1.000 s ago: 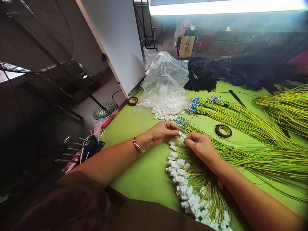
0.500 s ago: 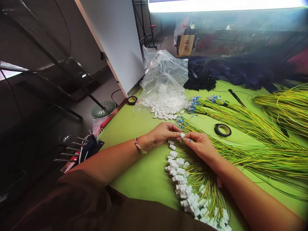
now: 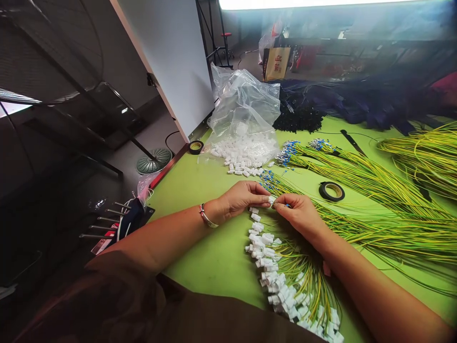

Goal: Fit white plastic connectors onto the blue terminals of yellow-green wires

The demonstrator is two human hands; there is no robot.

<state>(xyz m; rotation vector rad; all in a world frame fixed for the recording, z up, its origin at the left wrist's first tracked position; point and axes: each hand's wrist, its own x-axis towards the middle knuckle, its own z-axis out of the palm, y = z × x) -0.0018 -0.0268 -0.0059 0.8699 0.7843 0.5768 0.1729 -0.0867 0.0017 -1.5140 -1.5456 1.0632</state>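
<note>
My left hand [image 3: 243, 200] pinches a small white plastic connector housing [image 3: 271, 200] between thumb and fingers. Close against it, my right hand [image 3: 298, 209] is closed in a pinch on a yellow-green wire, most of it hidden by the fingers; a speck of blue shows there. Below both hands lies a row of white connectors [image 3: 266, 262] fitted on yellow-green wires [image 3: 314, 281]. Just behind them is a bundle of loose wires with blue-and-silver crimped ends [image 3: 269, 181].
A clear plastic bag [image 3: 244, 114] spills white housings [image 3: 246, 159] onto the green table [image 3: 207, 271]. Black tape rolls [image 3: 332, 191] and more wire bundles [image 3: 374, 181] lie to the right and behind. A dark knife-like tool [image 3: 352, 142] rests farther back. A white panel [image 3: 167, 62] borders the left.
My right fingers have shifted slightly at the connector, and the blue piece by them shows less. My left hand stays almost still. The view has tilted slightly.
</note>
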